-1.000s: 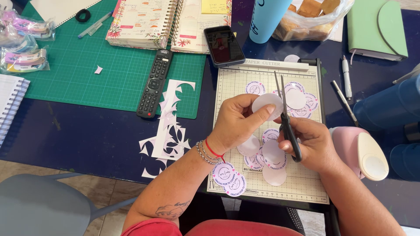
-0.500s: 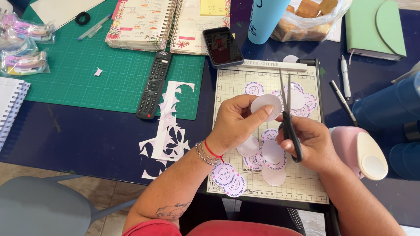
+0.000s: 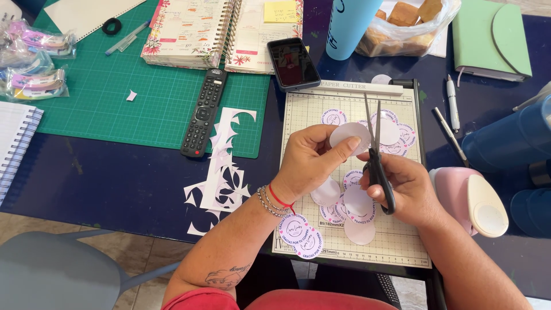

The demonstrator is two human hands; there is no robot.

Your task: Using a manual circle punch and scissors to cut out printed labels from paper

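My left hand (image 3: 313,161) pinches a round white paper disc (image 3: 349,136) above a cream paper cutter board (image 3: 402,241). My right hand (image 3: 402,186) grips black-handled scissors (image 3: 376,155), blades pointing up and away, their edges right beside the disc. Several printed round paper labels (image 3: 396,135) lie on the board beyond the blades, more (image 3: 353,212) lie under my hands, and two (image 3: 303,234) rest near my left wrist.
A pink and cream circle punch (image 3: 476,201) sits right of my right hand. Left lie cut paper scraps (image 3: 221,175), a black remote (image 3: 204,112) and a green cutting mat (image 3: 97,97). Behind are a phone (image 3: 293,63), spiral planner (image 3: 189,31), blue bottle (image 3: 353,23) and green notebook (image 3: 491,37).
The scissors have shifted slightly right and closer to the disc's edge; the disc has turned a little in my left fingers. Otherwise the scene is the same.
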